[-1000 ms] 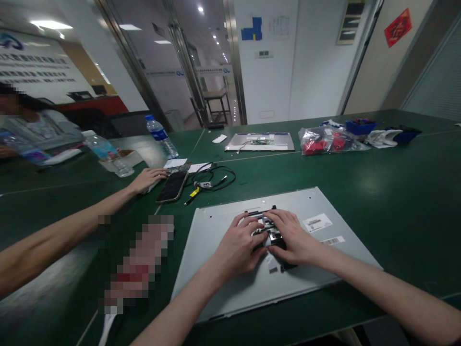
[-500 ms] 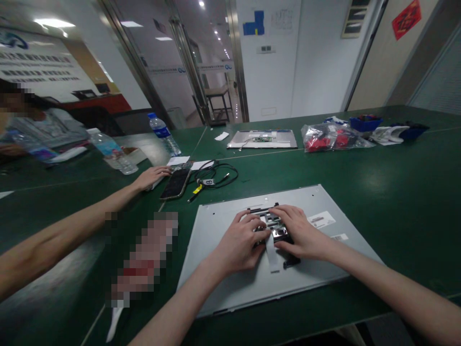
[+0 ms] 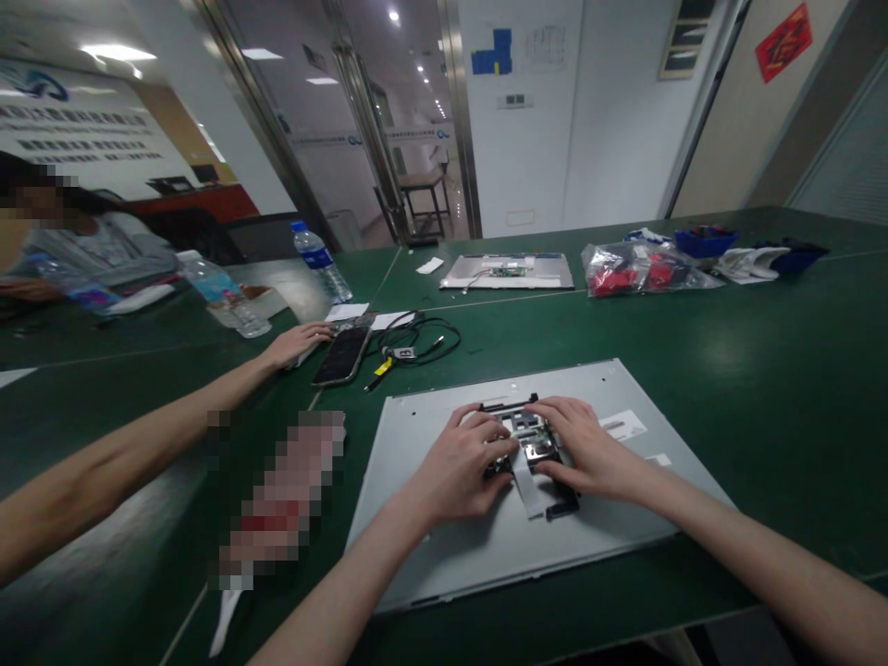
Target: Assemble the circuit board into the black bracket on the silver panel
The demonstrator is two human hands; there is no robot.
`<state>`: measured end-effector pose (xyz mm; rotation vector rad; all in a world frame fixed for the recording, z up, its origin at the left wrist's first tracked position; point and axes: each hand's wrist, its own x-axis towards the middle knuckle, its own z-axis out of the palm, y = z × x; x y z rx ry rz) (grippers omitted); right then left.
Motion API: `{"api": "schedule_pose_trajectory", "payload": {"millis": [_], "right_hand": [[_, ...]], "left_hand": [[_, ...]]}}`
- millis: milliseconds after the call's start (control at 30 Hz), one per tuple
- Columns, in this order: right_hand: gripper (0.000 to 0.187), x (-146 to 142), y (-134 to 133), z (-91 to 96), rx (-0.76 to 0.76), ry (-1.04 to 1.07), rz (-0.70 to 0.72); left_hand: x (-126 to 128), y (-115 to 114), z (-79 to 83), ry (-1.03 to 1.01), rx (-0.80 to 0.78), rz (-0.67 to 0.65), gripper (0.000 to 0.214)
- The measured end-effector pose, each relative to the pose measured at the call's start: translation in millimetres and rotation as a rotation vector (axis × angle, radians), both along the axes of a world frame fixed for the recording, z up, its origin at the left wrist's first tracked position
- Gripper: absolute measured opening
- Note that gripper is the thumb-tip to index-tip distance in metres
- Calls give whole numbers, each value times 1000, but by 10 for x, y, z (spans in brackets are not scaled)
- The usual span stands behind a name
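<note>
A black-framed electronic assembly (image 3: 537, 449), its metal and circuit parts exposed, is set on the pale metal back of a flat display panel (image 3: 430, 527), which is laid on a green surface (image 3: 728, 370). The assembly's left side is held by the left hand (image 3: 466, 462), its right side by the right hand (image 3: 589, 449); each grip is partly closed, with fingers curled and thumb toward the near end. Whether anything small is pinched under the fingers cannot be told.

The pale ribbon cable (image 3: 528, 490), trailed loosely toward the near edge, could be creased or torn if it were caught beneath a thumb or the frame. Bare circuitry could be harmed by uneven pressure, and the panel could be scratched if the frame were dragged across it.

At the back, red items are seen inside a clear plastic bag (image 3: 624, 268). Dark and reddish pieces are held in a blue bin (image 3: 706, 242). On the left, a blue-capped bottle (image 3: 320, 262) is stood upright; its fill level cannot be made out.
</note>
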<state>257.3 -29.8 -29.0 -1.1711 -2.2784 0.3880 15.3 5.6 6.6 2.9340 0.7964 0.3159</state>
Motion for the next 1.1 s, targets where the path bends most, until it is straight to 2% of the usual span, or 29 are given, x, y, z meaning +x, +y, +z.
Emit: {"api": "schedule_pose_trajectory", "payload": {"millis": [600, 733, 867, 1000, 1100], "right_hand": [[61, -15, -17, -33, -6, 25, 23], [61, -6, 11, -7, -4, 14, 19], [62, 159, 0, 60, 16, 4, -43], [56, 421, -315, 38, 25, -46, -198], [51, 523, -740, -107, 58, -103, -304]], "left_hand": [[42, -36, 10, -185, 118, -32, 19], [32, -42, 79, -212, 152, -30, 17], [-33, -62, 266, -253, 204, 24, 12], [-215, -292, 447, -238, 220, 119, 16], [-478, -587, 392, -133, 221, 217, 20]]}}
